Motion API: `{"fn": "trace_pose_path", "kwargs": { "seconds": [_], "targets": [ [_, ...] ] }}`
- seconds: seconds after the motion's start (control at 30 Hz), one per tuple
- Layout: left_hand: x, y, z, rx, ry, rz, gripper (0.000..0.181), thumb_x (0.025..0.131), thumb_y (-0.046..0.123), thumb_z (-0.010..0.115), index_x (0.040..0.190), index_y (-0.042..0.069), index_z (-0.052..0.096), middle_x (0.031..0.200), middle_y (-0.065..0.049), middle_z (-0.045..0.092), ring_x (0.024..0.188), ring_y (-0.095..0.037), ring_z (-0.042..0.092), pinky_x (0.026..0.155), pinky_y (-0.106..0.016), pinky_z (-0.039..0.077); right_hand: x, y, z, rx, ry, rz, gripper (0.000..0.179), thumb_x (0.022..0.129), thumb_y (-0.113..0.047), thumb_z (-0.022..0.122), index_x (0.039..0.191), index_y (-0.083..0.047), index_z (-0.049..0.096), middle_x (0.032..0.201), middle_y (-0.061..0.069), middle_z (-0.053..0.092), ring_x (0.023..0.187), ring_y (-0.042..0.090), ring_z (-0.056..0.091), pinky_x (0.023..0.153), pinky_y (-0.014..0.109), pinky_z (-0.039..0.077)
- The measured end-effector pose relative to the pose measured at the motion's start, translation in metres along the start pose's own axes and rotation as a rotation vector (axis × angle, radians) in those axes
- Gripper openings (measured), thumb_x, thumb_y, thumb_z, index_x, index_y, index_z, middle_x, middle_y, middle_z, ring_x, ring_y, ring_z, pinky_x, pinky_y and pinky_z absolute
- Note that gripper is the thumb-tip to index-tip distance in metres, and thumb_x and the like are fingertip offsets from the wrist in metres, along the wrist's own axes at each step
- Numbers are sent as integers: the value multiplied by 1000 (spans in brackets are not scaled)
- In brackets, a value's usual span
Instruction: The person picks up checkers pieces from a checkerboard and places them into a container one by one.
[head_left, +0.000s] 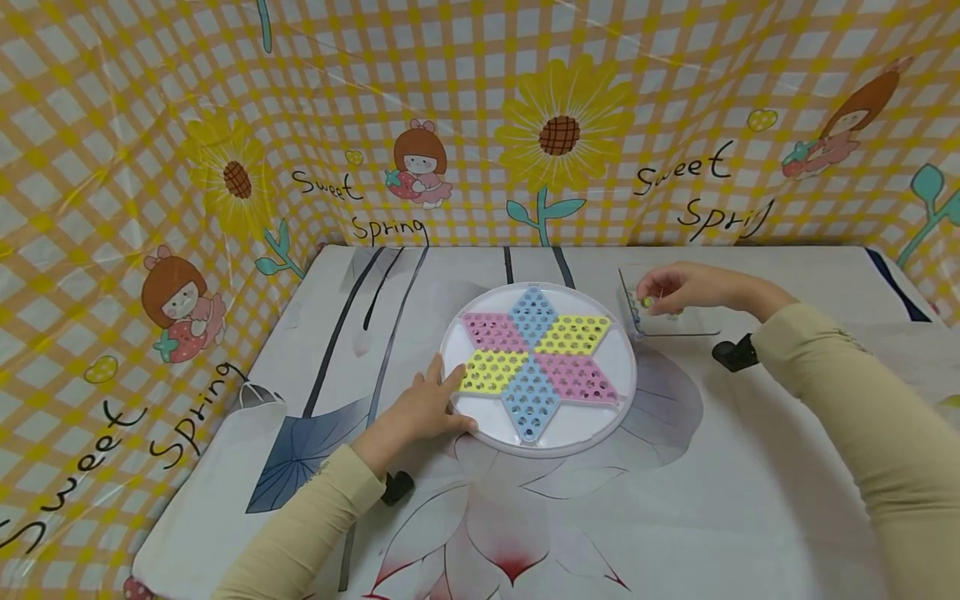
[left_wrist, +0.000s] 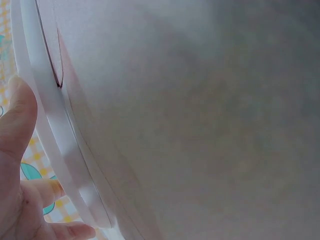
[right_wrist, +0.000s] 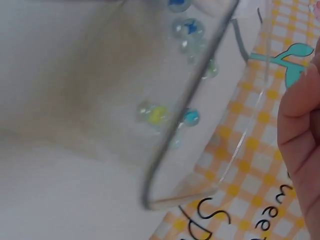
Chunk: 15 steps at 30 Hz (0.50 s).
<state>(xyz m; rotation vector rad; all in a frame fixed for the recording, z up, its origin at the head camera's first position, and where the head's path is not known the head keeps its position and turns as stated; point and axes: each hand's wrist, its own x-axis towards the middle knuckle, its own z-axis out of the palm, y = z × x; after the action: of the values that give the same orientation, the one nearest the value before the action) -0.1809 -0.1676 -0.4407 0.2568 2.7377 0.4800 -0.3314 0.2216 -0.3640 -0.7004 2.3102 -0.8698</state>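
A round white Chinese checkers board [head_left: 588, 421] with a star of blue, pink and yellow hole fields lies mid-table. My left hand [head_left: 423, 407] rests at its left rim, fingers spread and thumb at the near edge. The left wrist view shows that thumb [left_wrist: 20, 117] beside the white rim [left_wrist: 75, 160]. Right of the board, my right hand [head_left: 671, 287] pinches a small yellowish marble [head_left: 647, 302] over a clear open box [head_left: 693, 333]. Several glass marbles with blue, yellow and teal swirls, among them a yellow marble [right_wrist: 157, 115], lie inside the box in the right wrist view.
The table wears a white cloth [head_left: 720, 500] printed with flowers and dark lines. A checkered sheet with sunflowers [head_left: 480, 75] rises behind and at the sides. Black wrist mounts show at the left wrist [head_left: 397, 487] and the right wrist [head_left: 735, 354].
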Motion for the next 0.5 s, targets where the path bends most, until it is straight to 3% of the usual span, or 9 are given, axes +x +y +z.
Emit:
{"fn": "trace_pose_path", "kwargs": {
  "seconds": [0.2, 0.5],
  "targets": [
    [1, 1, 1, 5, -1, 2, 91, 75, 53, 66, 147, 17, 22, 151, -23, 3, 130, -49, 22, 93, -57, 38, -8, 11, -1, -8, 53, 18, 25, 88, -17, 61, 105, -1, 54, 82, 7, 49, 70, 15, 47, 62, 30, 44],
    [3, 1, 1, 12, 0, 7, 91, 76, 53, 65, 147, 18, 21, 151, -22, 2, 131, -50, 20, 94, -57, 36, -12, 26, -2, 6, 47, 55, 33, 89, -18, 60, 113, 3, 52, 80, 5, 47, 67, 13, 46, 62, 30, 44]
  ]
}}
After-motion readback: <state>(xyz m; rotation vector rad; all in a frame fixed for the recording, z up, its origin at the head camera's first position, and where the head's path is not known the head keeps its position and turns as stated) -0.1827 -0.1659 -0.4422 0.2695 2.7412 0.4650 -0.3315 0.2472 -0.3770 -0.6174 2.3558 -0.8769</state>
